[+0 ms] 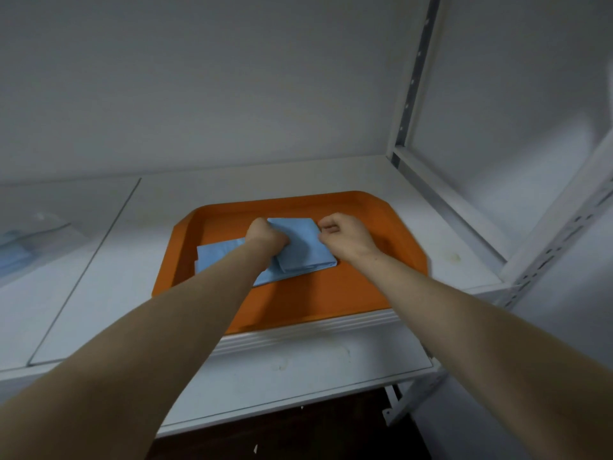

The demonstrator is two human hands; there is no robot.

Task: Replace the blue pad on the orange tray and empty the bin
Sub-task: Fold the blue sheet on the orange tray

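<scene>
The blue pad [298, 247] lies folded mid-tray [365, 287], my left hand [267, 235] fisted on its fold, right hand [345, 235] curled at its edge, grip unclear; I'd spread outward evenly.

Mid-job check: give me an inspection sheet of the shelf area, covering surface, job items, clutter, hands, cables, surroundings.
Surface: white shelf board, faint stains near the front edge.
Job's things: orange plastic tray on the shelf; folded blue pad lying in it, partly unfolded to the left; bin not in view.
Clutter: blurred blue item under clear plastic at far left.
Hands: left hand closed on the pad; right hand curled at the pad's right edge, grip unclear.
Cables: nothing seen.
Surroundings: white wall, white slotted metal rack upright at right.
</scene>
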